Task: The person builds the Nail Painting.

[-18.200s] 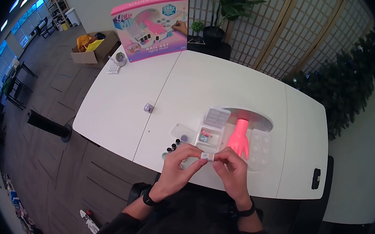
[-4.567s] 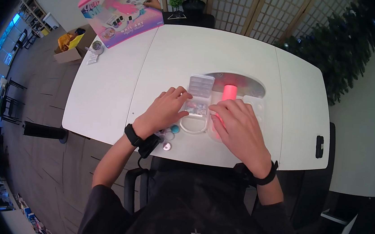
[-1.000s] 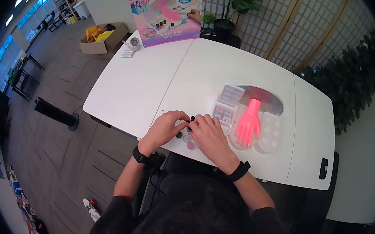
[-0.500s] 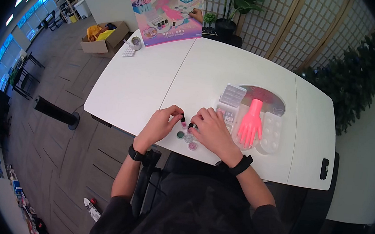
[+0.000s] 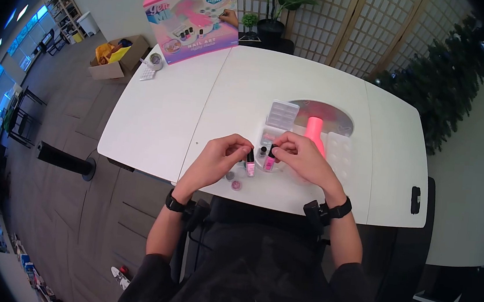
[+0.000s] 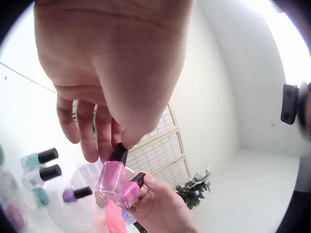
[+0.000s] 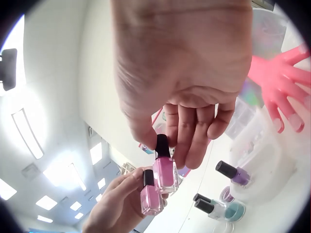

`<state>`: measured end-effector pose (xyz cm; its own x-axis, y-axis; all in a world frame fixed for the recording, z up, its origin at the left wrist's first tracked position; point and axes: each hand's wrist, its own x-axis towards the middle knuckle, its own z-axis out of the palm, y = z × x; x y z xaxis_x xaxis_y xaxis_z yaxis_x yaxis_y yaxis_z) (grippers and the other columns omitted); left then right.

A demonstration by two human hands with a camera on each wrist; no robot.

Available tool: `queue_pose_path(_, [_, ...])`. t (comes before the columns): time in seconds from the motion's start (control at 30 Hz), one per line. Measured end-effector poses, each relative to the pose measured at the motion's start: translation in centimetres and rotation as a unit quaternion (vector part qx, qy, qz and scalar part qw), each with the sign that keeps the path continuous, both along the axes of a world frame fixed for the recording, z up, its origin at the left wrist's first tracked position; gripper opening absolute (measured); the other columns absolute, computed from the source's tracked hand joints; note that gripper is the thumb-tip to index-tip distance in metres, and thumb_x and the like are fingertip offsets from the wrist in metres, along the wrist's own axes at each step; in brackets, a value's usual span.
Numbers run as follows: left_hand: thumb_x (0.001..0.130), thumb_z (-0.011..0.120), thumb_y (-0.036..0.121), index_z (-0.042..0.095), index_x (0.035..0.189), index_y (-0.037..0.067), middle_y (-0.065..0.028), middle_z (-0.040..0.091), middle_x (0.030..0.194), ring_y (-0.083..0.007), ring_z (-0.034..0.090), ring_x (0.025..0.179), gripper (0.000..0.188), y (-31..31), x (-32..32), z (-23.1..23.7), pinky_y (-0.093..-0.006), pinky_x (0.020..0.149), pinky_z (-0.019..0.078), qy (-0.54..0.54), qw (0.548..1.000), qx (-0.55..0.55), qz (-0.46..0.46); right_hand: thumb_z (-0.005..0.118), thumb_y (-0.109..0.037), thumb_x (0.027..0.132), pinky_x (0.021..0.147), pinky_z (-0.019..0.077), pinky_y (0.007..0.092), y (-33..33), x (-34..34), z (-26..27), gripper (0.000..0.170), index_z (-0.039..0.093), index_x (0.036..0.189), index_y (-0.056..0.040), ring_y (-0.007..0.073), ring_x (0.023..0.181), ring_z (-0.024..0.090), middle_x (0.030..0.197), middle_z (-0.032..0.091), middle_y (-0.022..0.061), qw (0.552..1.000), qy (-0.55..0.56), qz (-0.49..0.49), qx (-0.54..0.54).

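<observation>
My left hand [image 5: 221, 158] pinches the black cap of a light pink nail polish bottle [image 5: 251, 168]. By its black cap, a deeper pink nail polish bottle [image 5: 269, 164] hangs from the thumb and fingers of my right hand [image 5: 305, 160]. Both bottles are upright and close together, overlapping in the wrist views. A purple nail polish bottle [image 7: 240, 176] stands at the tray [image 7: 262, 187]. Teal [image 6: 33, 160] and whitish [image 6: 36, 176] polish bottles are nearby, with a pink glitter pot [image 5: 236, 185]. The bright pink model hand [image 7: 282, 82] is partly hidden behind my right hand in the head view.
A lidded compartment box [image 5: 282, 115] stands open beside a curved mirror [image 5: 329, 117]. Right of the model hand is a clear palette with round wells [image 5: 340, 151]. The nail art box [image 5: 193, 21] stands at the far left of the white table [image 5: 157, 119].
Earlier my hands held a small white piece, then worked over the tray. They moved left to the polish bottles. Since half a second ago, both pink bottles have come up and rightward, side by side.
</observation>
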<state>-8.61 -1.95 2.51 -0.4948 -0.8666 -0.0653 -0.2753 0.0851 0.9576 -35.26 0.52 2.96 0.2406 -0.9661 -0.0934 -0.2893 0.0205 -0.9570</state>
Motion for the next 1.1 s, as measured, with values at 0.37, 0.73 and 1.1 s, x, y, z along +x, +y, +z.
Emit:
queue_pose_path(0.37, [0.112, 0.064, 0.022, 0.074, 0.124, -0.004, -0.0031, 0.074, 0.100, -0.0099, 0.066, 0.095, 0.030, 0.0, -1.5, 1.1, -0.0284, 0.086, 0.0546, -0.003, 1.000, 0.001, -0.008, 0.075, -0.021, 0.102, 0.082, 0.0585, 0.0335, 0.2, -0.7, -0.7, 0.030, 0.072, 0.118, 0.0031, 0.0179, 0.090, 0.076, 0.096, 0.080, 0.0109, 0.996, 0.076, -0.035, -0.036])
queue_pose_path(0.73, [0.099, 0.077, 0.017, 0.076, 0.115, 0.006, -0.0095, 0.077, 0.099, -0.0312, 0.066, 0.093, 0.019, 3.8, -1.6, -1.8, -0.0453, 0.089, 0.0499, -0.149, 0.958, -0.244, -0.026, 0.077, -0.023, 0.097, 0.080, 0.0573, 0.0483, 1.0, 1.6, -3.6, 0.028, 0.070, 0.113, -0.0023, 0.0379, 0.093, 0.074, 0.097, 0.076, 0.0191, 0.920, 0.342, -0.027, -0.191])
queue_pose_path(1.1, [0.099, 0.076, 0.016, 0.073, 0.116, 0.007, -0.0106, 0.075, 0.099, -0.0306, 0.066, 0.100, 0.019, 6.2, -5.0, -5.8, -0.0449, 0.093, 0.0483, -0.161, 0.933, -0.318, -0.047, 0.075, -0.017, 0.094, 0.093, 0.0519, 0.0477, 1.1, 1.3, -4.2, 0.024, 0.068, 0.111, -0.0004, 0.0339, 0.104, 0.067, 0.105, 0.075, 0.0139, 0.902, 0.344, -0.019, -0.262])
